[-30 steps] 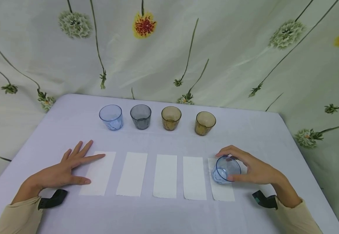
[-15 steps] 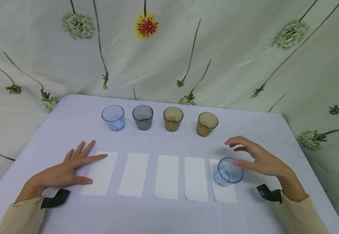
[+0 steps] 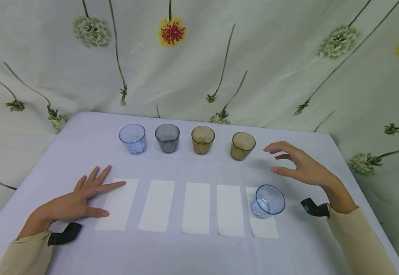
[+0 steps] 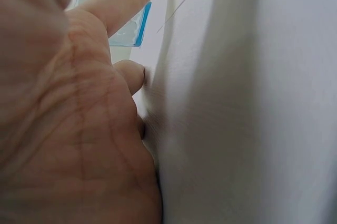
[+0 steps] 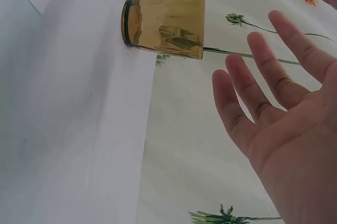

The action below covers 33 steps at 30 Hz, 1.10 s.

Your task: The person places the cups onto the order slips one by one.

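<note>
My right hand (image 3: 297,162) hovers over the table's right side with relaxed fingers and nothing in them. Nearest to it is an amber glass (image 3: 242,146), the rightmost of the back row, which also shows in the right wrist view as an upright amber tumbler (image 5: 166,23). Below the hand, a blue glass (image 3: 268,201) stands on the rightmost white paper strip (image 3: 265,228). My left hand (image 3: 79,198) rests spread on the table, its index fingertip and thumb over the leftmost paper strip (image 3: 117,206). In the left wrist view its palm (image 4: 79,129) fills the left side.
Along the back stand another blue glass (image 3: 133,139), a grey glass (image 3: 167,138) and a second amber glass (image 3: 203,140). Between the outer strips lie more papers, among them a middle strip (image 3: 196,208). A flowered cloth (image 3: 185,76) hangs behind the table (image 3: 172,254).
My right hand has let go of the blue glass on the rightmost strip and moved up and back, toward the rightmost amber glass. My left hand stays in place.
</note>
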{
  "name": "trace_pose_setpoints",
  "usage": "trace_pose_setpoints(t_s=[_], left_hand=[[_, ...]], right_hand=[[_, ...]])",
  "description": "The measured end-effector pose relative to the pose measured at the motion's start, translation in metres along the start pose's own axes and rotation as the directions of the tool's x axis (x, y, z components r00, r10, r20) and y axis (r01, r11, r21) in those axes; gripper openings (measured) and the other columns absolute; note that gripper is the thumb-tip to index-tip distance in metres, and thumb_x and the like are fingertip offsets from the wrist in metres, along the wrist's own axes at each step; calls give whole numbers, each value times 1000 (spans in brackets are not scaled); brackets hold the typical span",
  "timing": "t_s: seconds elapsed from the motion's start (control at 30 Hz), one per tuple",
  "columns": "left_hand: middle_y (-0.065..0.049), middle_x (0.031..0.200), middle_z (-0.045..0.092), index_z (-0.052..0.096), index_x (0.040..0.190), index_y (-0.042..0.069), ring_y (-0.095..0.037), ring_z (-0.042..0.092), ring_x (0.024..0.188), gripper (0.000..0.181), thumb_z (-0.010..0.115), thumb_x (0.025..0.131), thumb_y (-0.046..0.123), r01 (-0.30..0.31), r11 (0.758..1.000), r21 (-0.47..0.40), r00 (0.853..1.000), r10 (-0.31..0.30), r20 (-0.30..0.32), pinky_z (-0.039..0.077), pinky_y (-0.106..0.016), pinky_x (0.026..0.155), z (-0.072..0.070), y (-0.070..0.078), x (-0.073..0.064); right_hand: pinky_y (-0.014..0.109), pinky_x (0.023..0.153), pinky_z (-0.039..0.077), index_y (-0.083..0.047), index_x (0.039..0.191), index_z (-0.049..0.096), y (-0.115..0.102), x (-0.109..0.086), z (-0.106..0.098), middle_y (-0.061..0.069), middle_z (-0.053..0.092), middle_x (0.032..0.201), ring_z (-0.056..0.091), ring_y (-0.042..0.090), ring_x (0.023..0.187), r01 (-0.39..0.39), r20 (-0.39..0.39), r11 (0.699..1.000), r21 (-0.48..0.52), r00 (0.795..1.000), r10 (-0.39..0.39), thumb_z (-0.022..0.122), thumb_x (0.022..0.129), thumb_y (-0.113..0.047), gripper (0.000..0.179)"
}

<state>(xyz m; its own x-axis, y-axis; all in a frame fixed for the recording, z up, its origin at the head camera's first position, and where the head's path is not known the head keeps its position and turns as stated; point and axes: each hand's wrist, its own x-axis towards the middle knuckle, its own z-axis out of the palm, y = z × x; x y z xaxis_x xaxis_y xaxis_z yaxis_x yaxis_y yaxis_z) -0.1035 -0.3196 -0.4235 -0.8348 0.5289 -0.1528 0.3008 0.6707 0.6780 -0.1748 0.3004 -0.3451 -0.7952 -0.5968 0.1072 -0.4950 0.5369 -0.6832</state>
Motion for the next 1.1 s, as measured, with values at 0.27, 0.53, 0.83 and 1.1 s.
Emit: trace_pose_setpoints(t_s=[0.27,0.53,0.83,1.1], left_hand=[[-17,168,-10,45,152,29,-42,-28,149,76,78,84,38,-5,1000,-10,1000,5,1,-30,-57,112,0,-1,3],[-17,168,-10,45,152,30,-42,-28,149,76,77,84,39,2,1000,1,1000,-2,5,-30,-56,112,0,-1,5],[-17,168,-10,44,152,29,-43,-28,149,76,77,84,39,-1,1000,-5,1000,1,8,-30,-58,112,0,0,6],[-18,168,-10,44,152,29,-43,-27,149,75,77,85,37,-6,1000,9,1000,6,-1,-30,-56,112,0,-4,2]], right_hand=[[30,105,47,-11,141,51,3,25,-6,4,48,146,47,9,131,-1,-28,1000,8,1000,1,73,90,-6,56],[60,109,40,-9,142,51,4,50,-13,12,36,157,38,34,142,-56,-9,998,-4,998,56,74,91,-12,57],[61,111,36,-10,138,56,7,73,-19,11,39,156,36,31,144,-94,10,996,-1,995,94,75,90,-11,52],[61,114,33,-13,135,60,9,91,-10,10,37,158,31,29,148,-84,78,996,4,993,84,76,90,-14,48]])
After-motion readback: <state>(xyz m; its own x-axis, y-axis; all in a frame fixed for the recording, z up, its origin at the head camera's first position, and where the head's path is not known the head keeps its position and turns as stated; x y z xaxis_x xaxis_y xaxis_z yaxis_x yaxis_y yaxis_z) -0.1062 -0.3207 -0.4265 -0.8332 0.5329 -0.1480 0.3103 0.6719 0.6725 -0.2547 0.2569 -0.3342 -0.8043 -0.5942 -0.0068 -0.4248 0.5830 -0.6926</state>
